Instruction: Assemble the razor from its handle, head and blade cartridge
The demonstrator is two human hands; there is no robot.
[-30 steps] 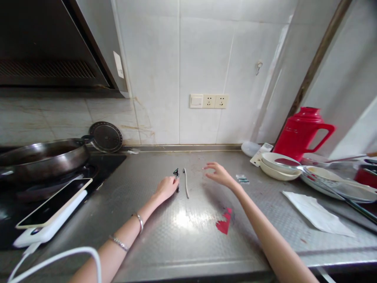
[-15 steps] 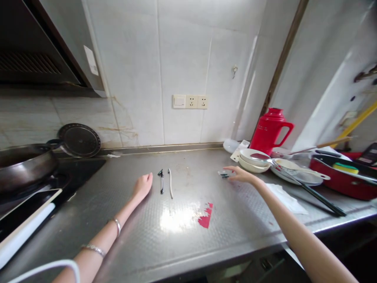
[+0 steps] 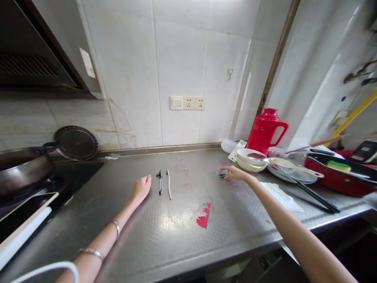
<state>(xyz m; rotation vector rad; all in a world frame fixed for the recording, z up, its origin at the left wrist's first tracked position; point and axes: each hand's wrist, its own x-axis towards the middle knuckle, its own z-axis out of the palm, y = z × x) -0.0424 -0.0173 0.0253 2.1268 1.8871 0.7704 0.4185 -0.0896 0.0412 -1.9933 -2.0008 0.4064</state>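
My left hand point(image 3: 141, 186) rests on the steel countertop point(image 3: 132, 239) with its fingers curled closed, and no object shows in it. Just to its right lies a razor point(image 3: 160, 184) with a dark head and a slim handle. Beside the razor is a thin white stick-like piece point(image 3: 169, 185). Over to the right, my right hand point(image 3: 235, 173) reaches low over the counter, thumb and forefinger apart. Its fingertips are at small dark pieces in what looks like clear plastic point(image 3: 221, 175); the far fingers are partly hidden.
A torn red patch point(image 3: 204, 216) marks the counter. On the right stand a red thermos point(image 3: 263, 133), stacked bowls point(image 3: 250, 166), a ladle-like utensil with a black handle point(image 3: 319, 198), a white tissue point(image 3: 281, 196) and a red pan point(image 3: 338, 179). A pot point(image 3: 25, 165) sits at left.
The view has shifted slightly. My right thumb and forefinger have come slightly nearer the small dark pieces. My left hand stays where it was on the counter.
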